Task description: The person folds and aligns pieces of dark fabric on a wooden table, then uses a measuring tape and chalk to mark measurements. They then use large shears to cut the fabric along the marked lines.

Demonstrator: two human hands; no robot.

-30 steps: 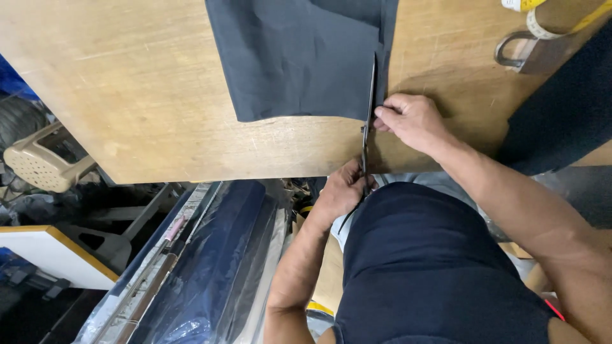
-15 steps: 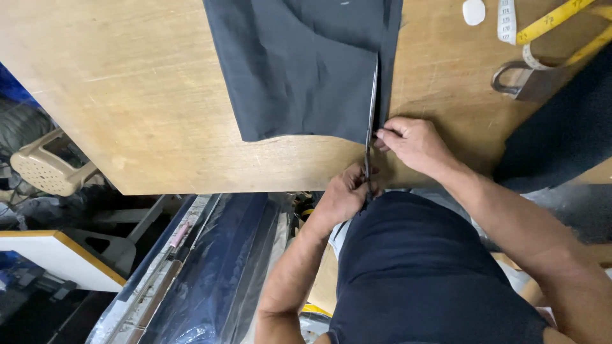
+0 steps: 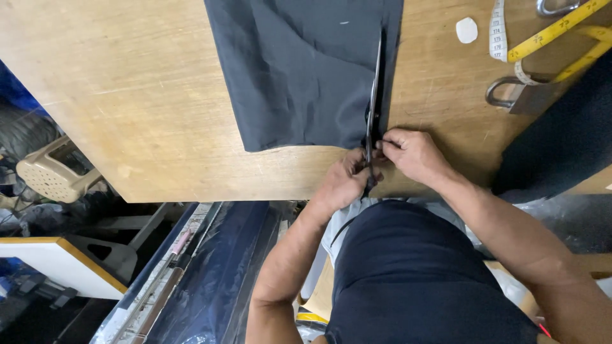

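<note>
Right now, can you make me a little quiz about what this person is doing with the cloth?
1. True or false: the scissors have their blades closed flat on bare wood, away from the dark cloth.
2. Which hand presses down near the cloth's bottom right corner? A) left hand B) right hand C) neither
3. Fill in: the white chalk piece lies on the table next to the yellow ______.

Key:
1. False. The blades run along the cloth's right edge.
2. B. The right hand rests there, while the left hand is at the scissor handles.
3. Measuring tape.
</note>
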